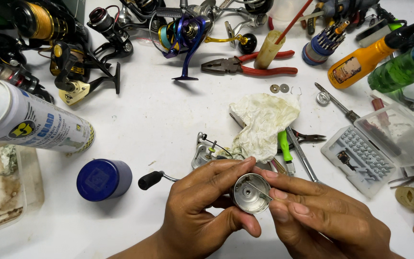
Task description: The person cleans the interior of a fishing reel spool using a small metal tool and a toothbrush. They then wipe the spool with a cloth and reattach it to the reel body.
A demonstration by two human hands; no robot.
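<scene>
Head view: looks down on a white bench (pixel 168 124) crowded with fishing-reel parts and tools.
Left hand (pixel 202 211): fingers curled closed around a round silver reel part (pixel 250 193), thumb under it, index finger over its top edge.
Right hand (pixel 327 216): fingertips pinch the right rim of the same silver reel part; thumb and forefinger nearly closed on a thin flat metal strip lying across its open face.
Silver reel part: held between both hands, low centre of view, above the bench and not resting on it; open face turned up toward the camera.
Crumpled cloth (pixel 263 122): stained off-white, on the bench just beyond the hands.
Reel body (pixel 204 151): silver, partly stripped, just left of the cloth; its black-knobbed handle (pixel 150 180) lies near the left hand.
Green-handled screwdriver (pixel 283 148): beside the cloth, near the right-hand fingers.
Blue cap (pixel 104 179): round, stands well left of the left hand.
Spray can (pixel 29 120): white, lying on its side at the left edge.
Red-handled pliers (pixel 250 64): far side of the bench, beyond the cloth.
Bit case (pixel 374 148): clear plastic, lid open, right of the hands.
Orange bottle (pixel 365 60) and green bottle (pixel 401 69): lying upper right.
Fishing reels (pixel 120 33): several along the far edge, one purple and blue.
Two small washers (pixel 279 88): side by side on the bench, between pliers and cloth.
</scene>
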